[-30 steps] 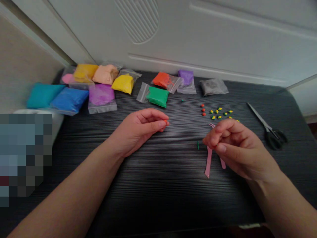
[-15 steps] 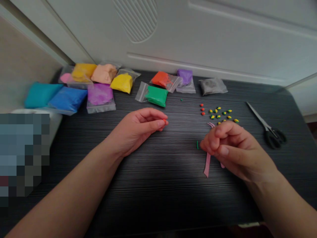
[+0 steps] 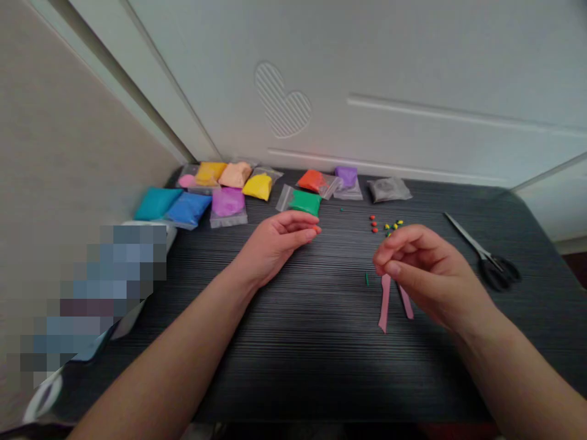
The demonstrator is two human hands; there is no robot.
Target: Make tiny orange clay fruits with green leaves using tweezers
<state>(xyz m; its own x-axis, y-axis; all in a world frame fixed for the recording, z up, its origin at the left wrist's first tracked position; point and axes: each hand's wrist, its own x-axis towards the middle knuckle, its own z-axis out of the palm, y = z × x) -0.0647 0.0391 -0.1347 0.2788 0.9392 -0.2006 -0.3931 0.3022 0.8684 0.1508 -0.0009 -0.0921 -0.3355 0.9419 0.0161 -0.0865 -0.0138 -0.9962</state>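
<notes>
My left hand (image 3: pixel 277 247) is closed in a pinch around a small orange-red piece of clay (image 3: pixel 315 228), just in front of the green clay bag (image 3: pixel 306 202). To the right, my right hand (image 3: pixel 428 275) has its thumb and fingertips pressed together; whatever is between them is too small to make out. Below its fingers lie two pink modelling tools (image 3: pixel 384 305), partly covered by the hand. A thin green clay strip (image 3: pixel 366 279) rests beside them. Three small red clay pieces (image 3: pixel 373 223) and several yellow-and-green ones (image 3: pixel 395 226) lie behind the right hand, some of them hidden.
Bags of clay line the back of the dark table (image 3: pixel 298 354), among them a blue bag (image 3: pixel 188 209), a yellow bag (image 3: pixel 258 186) and a grey bag (image 3: pixel 389 189). Scissors (image 3: pixel 486 256) lie at the right. A blurred-out object (image 3: pixel 114 275) stands at the left.
The view has tilted upward and drawn back, bringing the whole heart relief on the panel into sight. Both hands keep their pinches; the right one hides more of the yellow-and-green pieces.
</notes>
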